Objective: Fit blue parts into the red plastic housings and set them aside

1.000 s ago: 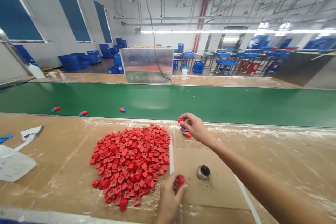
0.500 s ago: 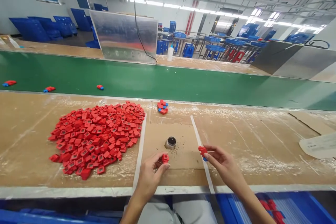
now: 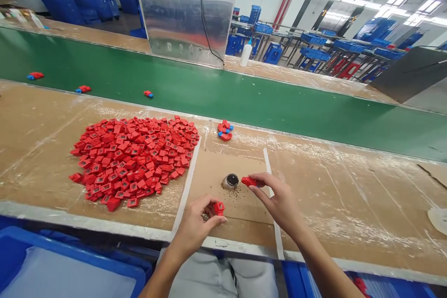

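My left hand (image 3: 199,219) is closed on a small red plastic block (image 3: 219,208), its square opening facing up. In my right hand (image 3: 277,198), a red plastic piece (image 3: 247,181) is pinched between thumb and fingertips. That piece is just right of a small round jar (image 3: 230,181) with a dark top, apart from it. Dark crumbs lie around the jar on a cardboard sheet (image 3: 209,163). To the left spreads a large pile of red blocks (image 3: 136,160). Several joined red-and-blue pieces (image 3: 225,131) sit behind the jar.
A green conveyor belt (image 3: 195,84) runs behind the table, carrying a few red-and-blue pieces (image 3: 148,94). Beyond it stand a metal panel (image 3: 185,18) and a white bottle (image 3: 246,54). Blue bins (image 3: 80,247) are below the table's front edge.
My right hand has moved left, bringing its red piece from the right tape strip to beside the jar. My left hand still holds its block. The view has tilted down.
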Motion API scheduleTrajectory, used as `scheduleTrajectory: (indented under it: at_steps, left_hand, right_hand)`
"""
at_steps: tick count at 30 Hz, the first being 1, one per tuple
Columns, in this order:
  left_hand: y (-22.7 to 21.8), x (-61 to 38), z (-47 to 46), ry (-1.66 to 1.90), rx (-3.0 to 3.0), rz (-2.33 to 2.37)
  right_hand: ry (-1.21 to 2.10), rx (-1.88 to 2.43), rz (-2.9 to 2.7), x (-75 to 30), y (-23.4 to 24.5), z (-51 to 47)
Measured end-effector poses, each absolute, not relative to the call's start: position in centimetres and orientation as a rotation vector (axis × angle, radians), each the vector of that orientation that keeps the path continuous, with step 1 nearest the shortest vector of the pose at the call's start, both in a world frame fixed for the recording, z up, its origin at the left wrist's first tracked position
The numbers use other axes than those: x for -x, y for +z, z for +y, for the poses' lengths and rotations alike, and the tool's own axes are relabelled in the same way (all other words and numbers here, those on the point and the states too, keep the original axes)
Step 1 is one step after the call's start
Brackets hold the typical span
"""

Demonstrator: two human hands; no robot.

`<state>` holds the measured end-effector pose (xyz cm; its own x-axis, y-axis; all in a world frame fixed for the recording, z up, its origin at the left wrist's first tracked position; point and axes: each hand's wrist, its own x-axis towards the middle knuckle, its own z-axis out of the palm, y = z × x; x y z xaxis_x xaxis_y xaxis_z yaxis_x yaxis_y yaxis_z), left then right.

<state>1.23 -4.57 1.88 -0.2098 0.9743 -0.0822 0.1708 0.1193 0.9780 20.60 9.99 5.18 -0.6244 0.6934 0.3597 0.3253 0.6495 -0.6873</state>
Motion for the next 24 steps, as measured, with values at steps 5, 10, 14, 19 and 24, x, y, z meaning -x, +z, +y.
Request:
scheduleTrajectory:
  at_steps: [5,10,14,19,24]
  left_hand:
    - [2.22,-1.19,-4.61,1.162,-1.163,1.531]
    - [2.57,-1.22,-4.54,1.164,-1.162,1.496]
    - [2.45,-1.21,-4.34,1.166,-1.169,1.486]
    - [2.3,-1.15,-4.27,1.171,-1.193,1.484]
    - [2.61,-1.12,-4.36,1.172,-1.214,1.499]
  right_hand:
    - [0.717,0.745,-2.287,-19.86,5.32,10.09]
    - [0.691,0.72,-2.323,-19.68,5.44,10.06]
    - [0.677,0.718,-2.334,-19.61,5.56,10.07]
    - [0.675,0.712,-2.346,-19.55,5.56,9.97]
    - [0.639,0.716,-2.379,-19.43,5.69,9.86]
